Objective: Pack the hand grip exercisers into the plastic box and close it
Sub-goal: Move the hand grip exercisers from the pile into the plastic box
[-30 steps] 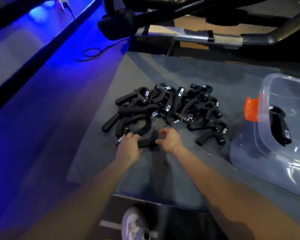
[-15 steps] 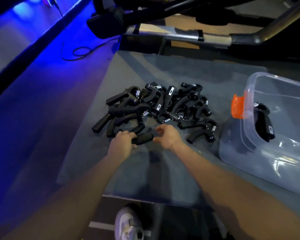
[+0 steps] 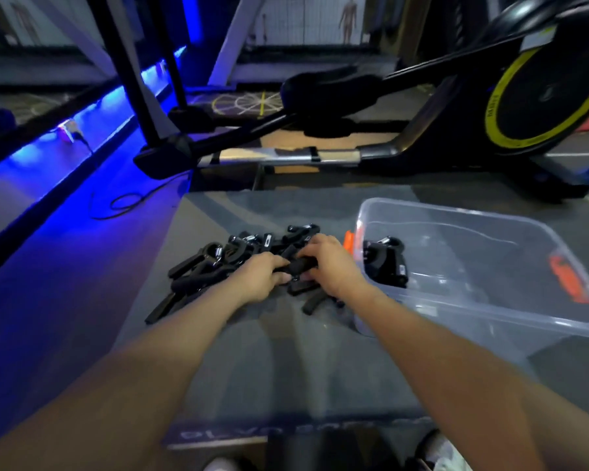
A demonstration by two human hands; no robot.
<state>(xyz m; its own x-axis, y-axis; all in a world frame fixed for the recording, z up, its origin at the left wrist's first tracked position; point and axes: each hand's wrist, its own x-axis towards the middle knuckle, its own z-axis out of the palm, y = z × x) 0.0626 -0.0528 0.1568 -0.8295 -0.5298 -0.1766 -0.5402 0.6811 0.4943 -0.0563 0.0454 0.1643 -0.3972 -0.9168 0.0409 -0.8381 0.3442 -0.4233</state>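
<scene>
Early in the packing, by the look of it: only one or two exercisers (image 3: 385, 263) lying inside the clear plastic box (image 3: 490, 311), against its left wall, and a heap of black exercisers (image 3: 225, 263) spread on the grey mat (image 3: 286, 362) just left of the box. Both hands down at the near right edge of the heap. Left hand (image 3: 261, 278) knuckles-up, fingers curled round one end of a black foam handle (image 3: 301, 265); right hand (image 3: 330, 263) curled over its other end, just beside the box's orange latch (image 3: 349, 241). Whether one exerciser or several gripped, hard to tell through the blur. Next, probably: lifting the grasped piece free of the tangle, carrying it right over the rim, dropping it inside. No lid in view. Forearms stretched forward and converging, wrists low over the mat.
</scene>
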